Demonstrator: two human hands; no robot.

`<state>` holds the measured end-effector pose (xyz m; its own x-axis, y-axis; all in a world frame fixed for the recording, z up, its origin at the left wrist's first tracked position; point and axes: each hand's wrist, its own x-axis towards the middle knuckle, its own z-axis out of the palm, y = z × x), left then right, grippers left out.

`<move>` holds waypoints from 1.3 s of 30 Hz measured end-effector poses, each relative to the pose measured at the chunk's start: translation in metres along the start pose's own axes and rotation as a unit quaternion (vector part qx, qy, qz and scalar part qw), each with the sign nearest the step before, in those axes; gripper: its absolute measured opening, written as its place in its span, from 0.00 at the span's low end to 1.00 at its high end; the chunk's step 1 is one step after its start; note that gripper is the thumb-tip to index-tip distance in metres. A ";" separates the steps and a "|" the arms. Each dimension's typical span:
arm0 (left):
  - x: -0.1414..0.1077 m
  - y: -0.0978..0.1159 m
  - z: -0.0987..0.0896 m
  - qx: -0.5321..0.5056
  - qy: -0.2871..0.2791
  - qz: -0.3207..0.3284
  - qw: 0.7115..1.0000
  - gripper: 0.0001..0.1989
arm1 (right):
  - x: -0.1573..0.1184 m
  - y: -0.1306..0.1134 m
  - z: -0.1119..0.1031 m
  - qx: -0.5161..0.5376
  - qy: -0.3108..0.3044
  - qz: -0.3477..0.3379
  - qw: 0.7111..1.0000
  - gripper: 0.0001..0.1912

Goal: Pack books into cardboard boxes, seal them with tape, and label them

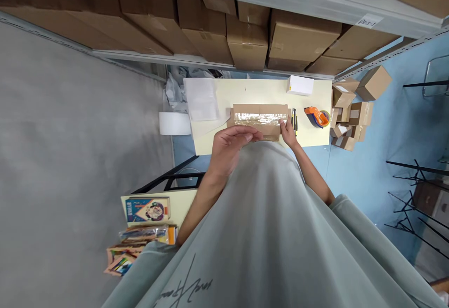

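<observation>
A flat brown cardboard box [261, 109] with shiny clear tape across it lies at the near edge of the pale table [224, 140]. My right hand [288, 132] grips the box by its right end, thumb on top. Over the box's lower left part is my left hand [233, 146], its fingers pressed together; whether anything is between them is too small to tell. Just right of the box lie dark and yellow cutters [294, 121]. Farther right sits an orange tape dispenser [317, 116].
A white box [300, 85] stands at the table's back right, with plastic sheets [201, 99] at its left. A shelf of cartons [247, 41] overhangs the far side. Small cartons [359, 113] are piled right, books [149, 210] lie lower left.
</observation>
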<state>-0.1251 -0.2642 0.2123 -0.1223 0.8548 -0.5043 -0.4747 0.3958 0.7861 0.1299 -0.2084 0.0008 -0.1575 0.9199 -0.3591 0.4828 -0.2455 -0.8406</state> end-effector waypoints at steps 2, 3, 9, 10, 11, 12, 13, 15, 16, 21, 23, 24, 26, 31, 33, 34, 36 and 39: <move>0.000 -0.001 -0.001 0.000 0.004 -0.003 1.000 0.08 | 0.000 0.000 0.000 0.000 -0.001 -0.004 1.000 0.55; 0.000 -0.001 -0.002 -0.001 0.005 -0.001 1.000 0.08 | 0.000 0.000 0.000 -0.002 -0.003 -0.007 1.000 0.54; 0.001 -0.004 -0.005 0.003 0.007 0.010 1.000 0.09 | 0.002 0.003 0.001 -0.013 -0.004 -0.017 1.000 0.55; 0.002 -0.004 -0.006 0.005 0.010 0.008 1.000 0.09 | 0.003 0.004 0.001 -0.012 -0.003 -0.017 1.000 0.55; 0.002 -0.004 -0.006 0.006 0.013 0.005 1.000 0.09 | 0.003 0.004 0.001 -0.011 -0.002 -0.017 1.000 0.55; 0.002 -0.004 -0.007 0.007 0.015 0.001 1.000 0.09 | 0.004 0.005 0.001 -0.010 -0.001 -0.016 1.000 0.55; 0.002 -0.004 -0.007 0.008 0.017 -0.002 1.000 0.09 | 0.004 0.005 0.001 -0.010 0.000 -0.015 1.000 0.55; 0.002 -0.006 -0.008 0.008 0.017 -0.006 1.000 0.08 | 0.004 0.006 0.001 -0.009 0.004 -0.011 1.000 0.54; 0.003 -0.007 -0.009 0.009 0.017 -0.007 1.000 0.08 | 0.003 0.006 0.001 -0.008 0.005 -0.010 1.000 0.54; 0.006 -0.011 -0.011 0.021 0.017 -0.006 1.000 0.05 | 0.002 0.004 0.000 0.003 0.007 -0.011 1.000 0.54; 0.006 -0.012 -0.012 0.021 0.018 -0.007 1.000 0.04 | 0.002 0.003 0.000 0.003 0.009 -0.011 1.000 0.54; 0.007 -0.013 -0.013 0.020 0.019 -0.006 1.000 0.04 | 0.002 0.003 0.001 0.003 0.010 -0.012 1.000 0.54; 0.007 -0.013 -0.014 0.017 0.023 -0.005 1.000 0.04 | 0.003 0.004 0.001 0.000 0.010 -0.014 1.000 0.55; 0.006 -0.011 -0.014 0.008 0.018 -0.003 1.000 0.07 | 0.004 0.005 0.001 -0.014 0.006 -0.021 1.000 0.54; 0.006 -0.010 -0.013 0.005 0.017 -0.004 1.000 0.08 | 0.003 0.003 0.001 -0.012 0.010 -0.022 1.000 0.54; 0.006 -0.010 -0.013 0.005 0.018 -0.005 1.000 0.09 | 0.003 0.001 0.001 -0.012 0.011 -0.023 1.000 0.54; 0.006 -0.011 -0.014 0.004 0.021 -0.007 1.000 0.08 | 0.002 -0.002 0.001 -0.014 0.011 -0.023 1.000 0.55; 0.007 -0.014 -0.017 0.005 0.022 -0.010 1.000 0.07 | 0.001 -0.007 0.000 -0.017 0.010 -0.015 1.000 0.56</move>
<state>-0.1339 -0.2693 0.1920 -0.1516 0.8306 -0.5359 -0.4685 0.4170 0.7789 0.1263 -0.2057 0.0065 -0.1555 0.9329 -0.3248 0.5069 -0.2069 -0.8368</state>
